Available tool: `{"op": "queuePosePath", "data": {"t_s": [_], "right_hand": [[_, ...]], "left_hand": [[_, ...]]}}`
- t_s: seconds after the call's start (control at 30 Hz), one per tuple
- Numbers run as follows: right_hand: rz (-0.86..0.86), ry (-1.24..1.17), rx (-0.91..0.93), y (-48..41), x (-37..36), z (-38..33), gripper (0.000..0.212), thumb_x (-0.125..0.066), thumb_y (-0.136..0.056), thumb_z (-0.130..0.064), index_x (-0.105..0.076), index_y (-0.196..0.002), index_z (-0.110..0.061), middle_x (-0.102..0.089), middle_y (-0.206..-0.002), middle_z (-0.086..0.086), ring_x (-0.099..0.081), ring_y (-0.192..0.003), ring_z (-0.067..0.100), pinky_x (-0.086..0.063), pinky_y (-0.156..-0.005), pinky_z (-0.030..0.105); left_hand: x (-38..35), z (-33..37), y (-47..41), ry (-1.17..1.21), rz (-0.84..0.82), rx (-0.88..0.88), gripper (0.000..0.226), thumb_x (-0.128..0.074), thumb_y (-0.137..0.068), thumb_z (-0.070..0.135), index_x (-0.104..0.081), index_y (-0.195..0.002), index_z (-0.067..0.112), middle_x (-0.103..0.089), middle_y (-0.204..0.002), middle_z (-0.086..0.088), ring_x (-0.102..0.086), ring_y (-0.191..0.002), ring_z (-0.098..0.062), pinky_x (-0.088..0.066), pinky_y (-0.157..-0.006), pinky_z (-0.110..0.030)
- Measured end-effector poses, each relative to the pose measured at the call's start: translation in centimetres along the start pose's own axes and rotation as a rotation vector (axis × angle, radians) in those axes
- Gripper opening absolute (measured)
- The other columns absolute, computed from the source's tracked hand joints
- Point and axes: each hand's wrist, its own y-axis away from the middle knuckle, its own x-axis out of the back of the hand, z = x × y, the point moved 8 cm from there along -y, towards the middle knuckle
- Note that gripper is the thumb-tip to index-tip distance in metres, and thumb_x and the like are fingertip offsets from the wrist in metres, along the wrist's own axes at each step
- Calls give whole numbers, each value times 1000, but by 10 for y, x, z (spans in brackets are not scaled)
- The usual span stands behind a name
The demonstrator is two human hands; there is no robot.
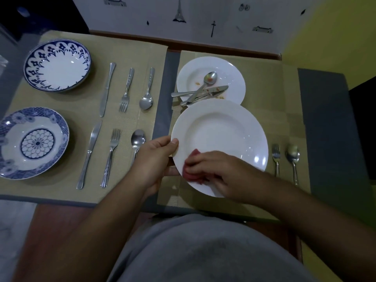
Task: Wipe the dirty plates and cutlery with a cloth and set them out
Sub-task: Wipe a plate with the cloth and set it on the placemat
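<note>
beige mats (132, 47) | left hand (154, 159) grips white plate (221, 135) | right hand (217, 171) seemingly clutches red cloth (190, 174)

Clean white plate (221, 137) front-ctr, red cloth (193, 169) on its near-left rim. Just behind: dirty plate (230, 68) w/ smeared spoon (210, 77) & knife (215, 90) crossed on it.

The person wears a plain grey top (203, 251) filling six o'clock, with both arms (114, 210) bare down to the left hand (154, 161) and right hand (215, 171).
</note>
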Motion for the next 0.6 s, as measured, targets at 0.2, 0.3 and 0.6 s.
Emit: {"op": "queuePosePath", "data": {"t_s": [0.2, 0.3, 0.6], "right_hand": [[-330, 92, -144, 34, 10, 41, 31, -65, -88, -4, -71, -113, -21, -68, -112, -8, -58, -102, 2, -44, -95, 17], [-128, 94, -305, 37, 38, 64, 41, -61, -88, -3, -64, -121, -27, -60, -116, -14, -55, -106, -2, -49, -94, 25], [51, 168, 0, -16, 9, 18, 28, -57, -94, -24, -66, -120, -24, -67, -120, -6, -61, -107, 9, -48, -97, 27]], "left_hand": [[8, -9, 0, -60, 56, -9, 27, -54, -104, 21, -68, -127, 15, -79, -108, -3, -77, -93, -23, -64, -68, -38], [10, -7, -1, -91, 60, -32, 28, -53, -105, 22, -67, -129, 15, -78, -110, -3, -77, -96, -23, -64, -72, -39], [-1, -13, -1, -145, 11, -44, 26, -50, -106, 20, -74, -116, 18, -79, -103, -8, -76, -95, -30, -63, -70, -42]]}}
